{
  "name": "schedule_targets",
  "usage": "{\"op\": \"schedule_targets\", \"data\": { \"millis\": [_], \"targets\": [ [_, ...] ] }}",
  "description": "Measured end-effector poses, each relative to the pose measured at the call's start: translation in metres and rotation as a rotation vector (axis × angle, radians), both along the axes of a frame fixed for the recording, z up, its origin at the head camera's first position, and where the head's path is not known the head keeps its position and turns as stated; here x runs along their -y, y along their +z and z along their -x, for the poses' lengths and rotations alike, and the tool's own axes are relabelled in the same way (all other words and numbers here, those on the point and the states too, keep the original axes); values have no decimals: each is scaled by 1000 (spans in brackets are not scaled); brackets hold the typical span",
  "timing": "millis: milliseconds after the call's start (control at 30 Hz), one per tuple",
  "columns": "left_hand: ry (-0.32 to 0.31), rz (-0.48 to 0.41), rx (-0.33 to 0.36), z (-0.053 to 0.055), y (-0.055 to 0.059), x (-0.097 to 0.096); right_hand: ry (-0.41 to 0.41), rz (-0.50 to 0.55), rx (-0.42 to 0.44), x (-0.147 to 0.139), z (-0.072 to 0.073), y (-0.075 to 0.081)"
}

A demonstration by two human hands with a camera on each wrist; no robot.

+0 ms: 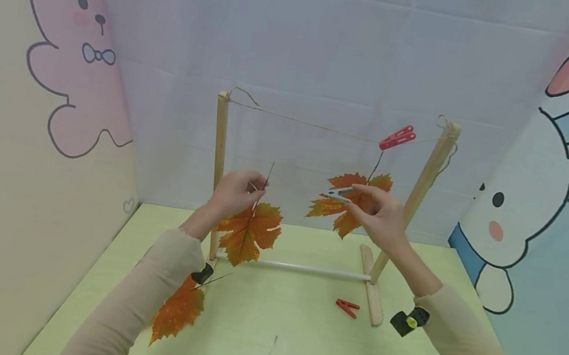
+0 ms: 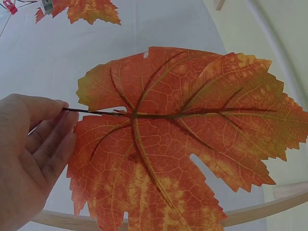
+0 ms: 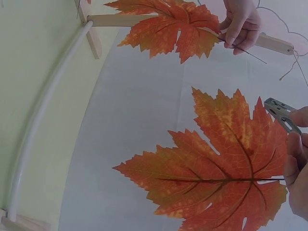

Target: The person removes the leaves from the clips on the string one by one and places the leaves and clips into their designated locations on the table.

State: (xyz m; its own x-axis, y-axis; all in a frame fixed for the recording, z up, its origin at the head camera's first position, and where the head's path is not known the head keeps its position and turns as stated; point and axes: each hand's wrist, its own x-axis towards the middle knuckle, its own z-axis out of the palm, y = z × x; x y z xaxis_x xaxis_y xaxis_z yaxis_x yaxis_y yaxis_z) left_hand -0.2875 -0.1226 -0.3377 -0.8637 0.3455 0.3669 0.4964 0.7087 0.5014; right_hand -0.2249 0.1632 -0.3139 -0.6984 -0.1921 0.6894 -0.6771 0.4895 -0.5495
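Note:
My left hand (image 1: 239,190) pinches the dark stem of an orange maple leaf (image 2: 192,125), which hangs below the fingers near the left post. My right hand (image 1: 381,215) holds a grey-blue clothespin (image 3: 281,114) between thumb and fingers, its tip pointing left. Behind that clothespin in the head view, a second orange leaf (image 3: 216,168) hangs by its stem from a red clothespin (image 1: 397,137) clipped on the string (image 1: 303,122). The string dips toward the red clothespin.
Wooden posts (image 1: 219,138) and a white crossbar (image 1: 294,267) make up the frame on the pale green table (image 1: 263,332). A third leaf (image 1: 179,311) lies at the left under my forearm. Another red clothespin (image 1: 347,308) lies by the right foot (image 1: 371,287).

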Motion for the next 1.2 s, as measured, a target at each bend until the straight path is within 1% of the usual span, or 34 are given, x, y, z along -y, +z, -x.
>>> {"op": "schedule_targets", "data": {
  "millis": [133,233,367,600,800,900,1067,1200],
  "targets": [
    [-17,-4,28,-2,-3,2,0,27,24,-6,-3,-9],
    [-24,-17,58,-3,-6,4,10,63,58,-11,-4,-19],
    [-23,-20,101,-5,-12,7,-6,85,113,-17,-6,-34],
    [-12,0,162,-7,-20,12,-33,108,196,-22,-12,-55],
    [-28,9,207,-7,-26,14,-39,123,249,-26,-16,-72],
    [-33,20,223,-8,-30,16,-42,136,296,-28,-18,-82],
    [-48,45,238,-13,-34,19,-49,114,338,-31,-22,-95],
    [-46,67,253,-15,-38,24,-59,87,345,-36,-16,-116]
  ]
}}
